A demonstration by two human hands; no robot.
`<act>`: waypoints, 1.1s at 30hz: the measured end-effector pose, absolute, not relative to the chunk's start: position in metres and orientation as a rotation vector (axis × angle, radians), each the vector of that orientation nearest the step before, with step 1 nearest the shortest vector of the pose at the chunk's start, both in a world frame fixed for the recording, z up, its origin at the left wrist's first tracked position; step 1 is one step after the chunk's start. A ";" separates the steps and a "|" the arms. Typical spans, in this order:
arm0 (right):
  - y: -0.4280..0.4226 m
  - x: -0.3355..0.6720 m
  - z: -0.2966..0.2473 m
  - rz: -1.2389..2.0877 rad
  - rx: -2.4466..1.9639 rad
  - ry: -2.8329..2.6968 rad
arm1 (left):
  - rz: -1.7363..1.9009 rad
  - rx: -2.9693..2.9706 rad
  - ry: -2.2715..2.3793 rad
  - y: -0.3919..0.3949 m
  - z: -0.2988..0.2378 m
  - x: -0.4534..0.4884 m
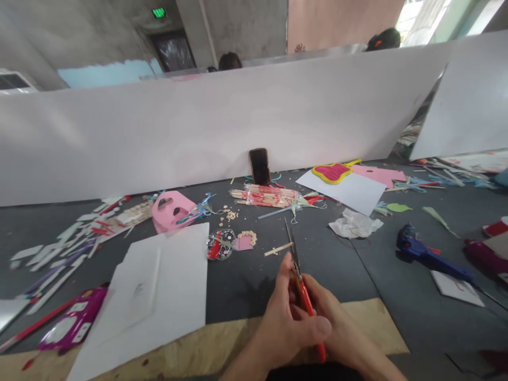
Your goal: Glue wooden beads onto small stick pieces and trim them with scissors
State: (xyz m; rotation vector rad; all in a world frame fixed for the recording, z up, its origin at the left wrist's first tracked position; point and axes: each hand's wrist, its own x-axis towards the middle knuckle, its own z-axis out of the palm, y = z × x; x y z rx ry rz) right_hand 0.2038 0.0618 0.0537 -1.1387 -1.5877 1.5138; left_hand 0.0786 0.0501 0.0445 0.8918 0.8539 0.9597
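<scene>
both your hands meet low at the middle of the dark table, closed on one pair of red-handled scissors. your left hand has its fingers curled together round the handles from the left, with the thumb lying across the front. your right hand clamps the handles from the right, fingers folded under them. the blades point up and away from you and are nearly closed. a short wooden stick sits just left of the blades, its right end at the blade edge; whether it is pinched there or only lies on the table cannot be told.

left of your hands a white paper sheet lies partly on a plywood strip. beyond it are a round sequinned piece and a pink foam shape. a bag of wooden sticks lies further back, in front of a dark phone that leans upright against the white partition board. to your right are a crumpled tissue and, well apart from it, a blue glue gun.
</scene>
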 end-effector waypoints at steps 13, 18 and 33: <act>0.049 0.191 0.040 1.286 -1.592 -1.722 | 0.881 1.286 1.132 0.029 0.029 0.074; 0.046 0.189 0.040 1.282 -1.634 -1.647 | 0.942 1.300 1.164 0.029 0.024 0.078; 0.053 0.209 0.032 0.893 -1.392 -1.881 | 1.483 1.539 1.434 0.061 0.053 0.040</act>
